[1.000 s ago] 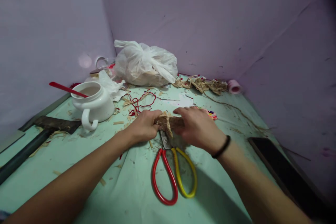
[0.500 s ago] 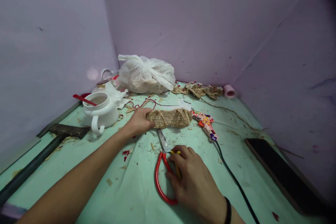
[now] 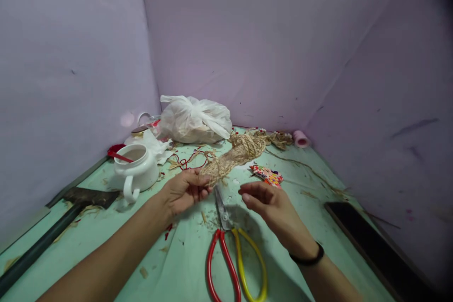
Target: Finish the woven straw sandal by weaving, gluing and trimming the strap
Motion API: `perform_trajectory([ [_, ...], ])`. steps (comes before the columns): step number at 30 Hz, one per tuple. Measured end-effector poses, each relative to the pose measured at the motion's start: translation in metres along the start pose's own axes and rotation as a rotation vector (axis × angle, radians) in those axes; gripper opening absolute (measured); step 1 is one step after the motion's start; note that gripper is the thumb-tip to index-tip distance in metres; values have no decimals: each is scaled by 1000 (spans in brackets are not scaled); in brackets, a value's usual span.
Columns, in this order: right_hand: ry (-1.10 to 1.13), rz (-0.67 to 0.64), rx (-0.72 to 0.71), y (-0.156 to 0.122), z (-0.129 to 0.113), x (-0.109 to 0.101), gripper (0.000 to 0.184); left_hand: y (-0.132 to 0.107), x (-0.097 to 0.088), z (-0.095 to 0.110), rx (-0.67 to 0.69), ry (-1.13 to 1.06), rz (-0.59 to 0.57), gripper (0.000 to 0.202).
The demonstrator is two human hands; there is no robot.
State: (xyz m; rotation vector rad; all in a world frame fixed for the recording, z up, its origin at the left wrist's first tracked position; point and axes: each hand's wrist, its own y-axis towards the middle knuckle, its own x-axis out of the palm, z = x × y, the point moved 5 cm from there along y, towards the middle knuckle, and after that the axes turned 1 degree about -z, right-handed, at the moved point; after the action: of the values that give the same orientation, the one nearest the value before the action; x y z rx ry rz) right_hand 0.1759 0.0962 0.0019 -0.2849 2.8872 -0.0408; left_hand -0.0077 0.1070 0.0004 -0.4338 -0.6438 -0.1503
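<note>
My left hand (image 3: 187,189) grips the near end of a small woven straw slipper (image 3: 231,158), thumb on top and fingers underneath. The slipper is raised above the table and tilted, its braided far end pointing up and right. To its right, my right hand (image 3: 271,207) hovers with bent fingers, apart from the slipper, and nothing shows in it. Below the hands lies a pair of scissors (image 3: 223,219) with one red and one yellow handle, its blades pointing towards the slipper. A flower-patterned glue gun (image 3: 267,175) lies behind my right hand, partly hidden.
A white pot (image 3: 141,172) with a red stick stands left, beside a dark-headed hatchet (image 3: 92,198). At the back are a tied white plastic bag (image 3: 194,120), straw pieces (image 3: 281,140) and a pink roll (image 3: 300,139). A phone (image 3: 368,240) lies right. Scraps litter the green tabletop (image 3: 184,255).
My right hand has let go of the scissors and risen towards the slipper. My left hand has turned and lifted the slipper, so its braided top shows. The view has tilted up a little.
</note>
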Motion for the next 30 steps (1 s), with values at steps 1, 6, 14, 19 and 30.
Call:
perform_trajectory([
  [1, 190, 34, -15, 6, 3, -3, 32, -1, 3, -4, -37, -16, -26, 12],
  [6, 669, -74, -188, 15, 1, 0, 62, -10, 24, -36, -265, -131, -217, 13],
  [14, 741, -208, -252, -3, -7, 1, 29, -22, 42, -75, -497, -36, -383, 24],
  [19, 921, 47, -205, 2, -5, -12, 21, -18, 26, -48, -82, 929, -4, 49],
  [30, 971, 244, -153, 14, 14, -29, 20, -44, 70, -87, 117, 1774, 197, 64],
])
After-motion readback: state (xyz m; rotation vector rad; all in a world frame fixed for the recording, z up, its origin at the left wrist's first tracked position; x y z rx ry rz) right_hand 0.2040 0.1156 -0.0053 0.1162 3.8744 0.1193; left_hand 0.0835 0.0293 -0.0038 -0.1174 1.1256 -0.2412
